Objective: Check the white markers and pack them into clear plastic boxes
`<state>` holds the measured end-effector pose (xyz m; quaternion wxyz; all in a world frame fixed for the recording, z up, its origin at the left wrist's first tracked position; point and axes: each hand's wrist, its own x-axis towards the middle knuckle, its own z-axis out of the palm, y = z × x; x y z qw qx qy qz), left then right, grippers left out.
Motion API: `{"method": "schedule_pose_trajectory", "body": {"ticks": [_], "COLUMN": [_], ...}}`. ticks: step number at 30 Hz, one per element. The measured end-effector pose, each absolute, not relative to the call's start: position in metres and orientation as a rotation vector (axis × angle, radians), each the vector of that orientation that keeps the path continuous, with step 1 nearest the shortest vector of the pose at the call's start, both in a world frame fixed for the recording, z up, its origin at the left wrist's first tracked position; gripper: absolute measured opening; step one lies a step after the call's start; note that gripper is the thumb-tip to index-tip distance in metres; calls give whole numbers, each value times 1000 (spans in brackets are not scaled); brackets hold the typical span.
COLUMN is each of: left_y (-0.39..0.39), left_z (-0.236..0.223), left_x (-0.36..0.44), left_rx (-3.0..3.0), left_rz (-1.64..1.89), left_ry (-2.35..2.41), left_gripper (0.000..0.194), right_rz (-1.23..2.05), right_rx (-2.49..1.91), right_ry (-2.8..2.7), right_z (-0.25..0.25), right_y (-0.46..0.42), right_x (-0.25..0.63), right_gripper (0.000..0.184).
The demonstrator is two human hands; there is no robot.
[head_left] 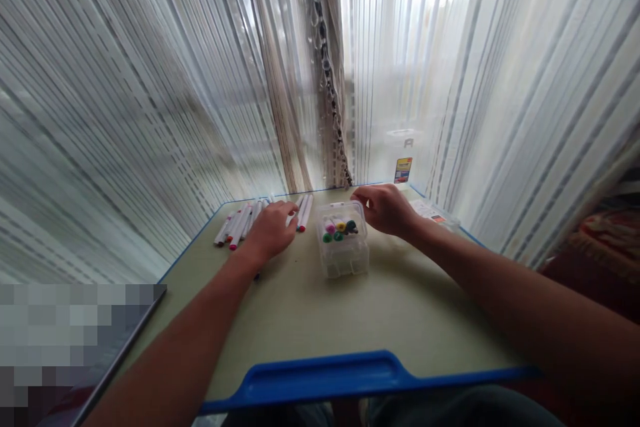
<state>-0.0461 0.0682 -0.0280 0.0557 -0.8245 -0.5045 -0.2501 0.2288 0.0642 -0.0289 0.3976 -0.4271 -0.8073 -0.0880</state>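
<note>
My left hand is over white markers on the table, its thumb a little apart from the curled fingers; nothing shows between them. Several markers with coloured ends lie beside it on the left, and more white markers lie just past its fingertips. In front of me stands a clear plastic box with several markers in its upper part, their green, pink, yellow and dark ends toward me. My right hand is closed at the box's far right corner, fingers pinched on its rim.
A clear case with a yellow label stands at the back right, near a flat clear package. The table has a blue edge with a raised tray at the front. String curtains hang behind it.
</note>
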Motion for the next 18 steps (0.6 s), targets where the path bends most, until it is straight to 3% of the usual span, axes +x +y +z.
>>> {"method": "schedule_pose_trajectory", "body": {"ticks": [9, 18], "left_y": [76, 86], "left_z": [-26, -28], "left_x": [-59, -73], "left_rx": [-2416, -2275], "left_rz": [-818, -1209], "left_ry": [-1660, -1783], "left_gripper": [34, 37], "right_rz": [-200, -189], "right_rx": [-1072, -1070], "right_ry": [-2072, -2124], "right_z": [-31, -33], "right_y": [65, 64], "right_x": [229, 228], "right_gripper": [20, 17]}}
